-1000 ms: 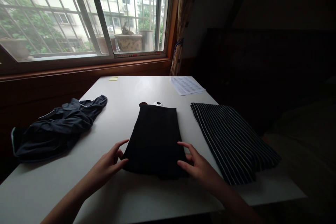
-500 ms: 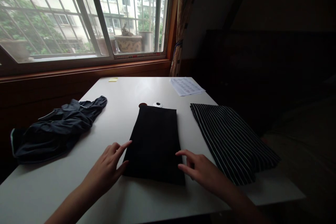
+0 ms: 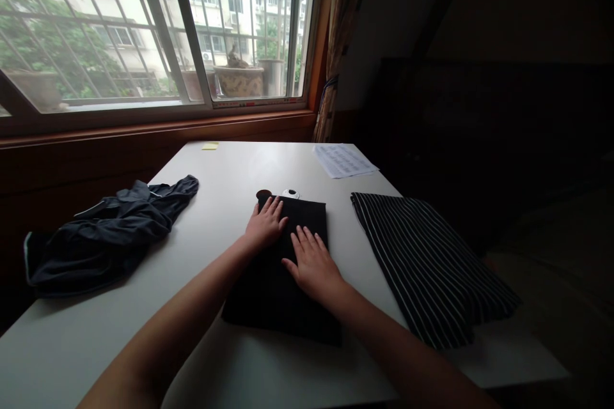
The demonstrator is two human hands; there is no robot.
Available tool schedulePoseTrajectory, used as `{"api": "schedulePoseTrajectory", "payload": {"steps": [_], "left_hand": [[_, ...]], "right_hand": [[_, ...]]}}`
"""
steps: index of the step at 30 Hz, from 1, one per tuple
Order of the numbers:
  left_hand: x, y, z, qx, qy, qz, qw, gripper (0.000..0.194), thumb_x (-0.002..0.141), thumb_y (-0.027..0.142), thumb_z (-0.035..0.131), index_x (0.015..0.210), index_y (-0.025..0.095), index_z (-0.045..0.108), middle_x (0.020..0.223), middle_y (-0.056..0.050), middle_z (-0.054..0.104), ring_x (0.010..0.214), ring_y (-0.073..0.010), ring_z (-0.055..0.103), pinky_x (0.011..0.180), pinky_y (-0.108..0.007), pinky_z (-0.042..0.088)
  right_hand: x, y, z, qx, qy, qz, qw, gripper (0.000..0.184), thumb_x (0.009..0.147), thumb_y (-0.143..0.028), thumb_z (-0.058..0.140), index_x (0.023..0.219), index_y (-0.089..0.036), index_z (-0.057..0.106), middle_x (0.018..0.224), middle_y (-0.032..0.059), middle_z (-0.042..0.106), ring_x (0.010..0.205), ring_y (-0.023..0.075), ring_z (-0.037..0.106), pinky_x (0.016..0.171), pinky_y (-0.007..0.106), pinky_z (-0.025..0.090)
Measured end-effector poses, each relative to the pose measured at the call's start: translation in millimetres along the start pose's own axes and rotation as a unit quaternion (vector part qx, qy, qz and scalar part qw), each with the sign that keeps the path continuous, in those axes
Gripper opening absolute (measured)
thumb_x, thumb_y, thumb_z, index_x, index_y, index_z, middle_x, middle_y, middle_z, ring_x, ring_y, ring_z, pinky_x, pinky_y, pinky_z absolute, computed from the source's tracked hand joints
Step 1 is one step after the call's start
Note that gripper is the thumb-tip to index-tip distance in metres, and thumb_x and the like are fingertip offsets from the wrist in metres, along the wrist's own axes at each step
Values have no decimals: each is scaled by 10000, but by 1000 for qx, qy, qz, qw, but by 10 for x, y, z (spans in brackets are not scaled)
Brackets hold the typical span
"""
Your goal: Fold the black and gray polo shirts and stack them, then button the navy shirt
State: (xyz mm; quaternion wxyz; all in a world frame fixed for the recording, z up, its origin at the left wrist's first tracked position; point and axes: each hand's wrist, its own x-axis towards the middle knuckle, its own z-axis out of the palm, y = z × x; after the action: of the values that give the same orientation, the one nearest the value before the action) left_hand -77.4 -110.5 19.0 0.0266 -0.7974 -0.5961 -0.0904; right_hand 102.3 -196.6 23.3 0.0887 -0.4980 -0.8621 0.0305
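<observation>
A black folded cloth (image 3: 283, 294), its exact kind not clear, lies flat in a rough rectangle on the white table (image 3: 201, 358). My left hand (image 3: 266, 223) rests palm down across its far left part, fingers stretched toward the far edge. Lower and to the right, my right hand (image 3: 314, 262) lies flat on the same cloth with its fingers spread. Neither hand grips anything. Just past the cloth's far edge are a dark brown round disc (image 3: 263, 194) and a white round piece with a dark centre (image 3: 291, 193).
A crumpled dark garment (image 3: 110, 236) lies at the left. Striped dark fabric (image 3: 432, 262) is spread along the right edge. Printed sheets (image 3: 344, 161) and a yellow sticky note (image 3: 210, 146) are at the far end, below a barred window (image 3: 144, 25).
Both hands have moved from the cloth's side edges onto its top, farther from me. The fingers, bent before, now lie flat. The cloth stays in place.
</observation>
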Motion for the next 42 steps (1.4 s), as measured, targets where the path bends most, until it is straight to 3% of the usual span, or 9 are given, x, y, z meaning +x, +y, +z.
{"api": "schedulePoseTrajectory", "payload": {"steps": [7, 19, 26, 29, 32, 37, 42], "left_hand": [[134, -198, 96, -47, -36, -33, 998, 643, 1024, 518, 269, 1592, 220, 220, 1678, -44, 131, 1556, -256, 72, 1224, -585, 163], [261, -280, 108, -57, -58, -51, 995, 706, 1006, 592, 221, 1602, 218, 172, 1679, -56, 113, 1557, -257, 73, 1225, -594, 115], [272, -297, 109, -67, -46, -59, 995, 729, 999, 614, 221, 1601, 207, 170, 1676, -65, 148, 1556, -252, 75, 1235, -564, 103], [263, -293, 117, -71, -35, -55, 995, 715, 1003, 599, 237, 1598, 207, 183, 1672, -76, 166, 1555, -258, 80, 1232, -567, 116], [260, -289, 120, -73, -28, -52, 996, 712, 1002, 583, 273, 1596, 198, 193, 1669, -90, 178, 1554, -266, 91, 1227, -577, 122], [258, -297, 122, -73, -30, -54, 995, 715, 999, 588, 287, 1597, 210, 187, 1671, -88, 170, 1554, -264, 88, 1228, -570, 123], [257, -315, 141, -69, -29, -59, 995, 730, 996, 604, 268, 1596, 196, 189, 1676, -88, 145, 1556, -262, 73, 1231, -568, 119]], "right_hand": [[-136, 77, -8, 16, -20, 16, 1000, 772, 999, -612, 357, 1560, -83, 325, 1652, 174, 134, 1536, 335, 108, 1243, 494, 152], [-313, 52, -63, 21, -36, 44, 998, 768, 999, -593, 386, 1543, -53, 345, 1642, 190, 148, 1529, 355, 103, 1225, 503, 231], [-416, 118, -160, 30, -64, 12, 997, 787, 996, -636, 338, 1555, -82, 332, 1649, 156, 159, 1534, 323, 125, 1232, 484, 226], [-246, 231, -231, 41, -62, -24, 997, 786, 1000, -653, 281, 1549, -97, 355, 1641, 148, 212, 1532, 303, 160, 1237, 486, 208], [122, 368, -269, 36, -23, -40, 998, 771, 1013, -629, 257, 1556, -87, 334, 1645, 150, 202, 1540, 285, 130, 1246, 485, 165], [764, 605, -125, 32, -37, 21, 999, 804, 1012, -629, 236, 1562, -46, 290, 1652, 168, 179, 1542, 281, 122, 1244, 477, 124], [951, 838, 73, 41, -59, 60, 996, 812, 994, -660, 234, 1584, -103, 245, 1667, 125, 152, 1547, 262, 98, 1236, 505, 98]]}}
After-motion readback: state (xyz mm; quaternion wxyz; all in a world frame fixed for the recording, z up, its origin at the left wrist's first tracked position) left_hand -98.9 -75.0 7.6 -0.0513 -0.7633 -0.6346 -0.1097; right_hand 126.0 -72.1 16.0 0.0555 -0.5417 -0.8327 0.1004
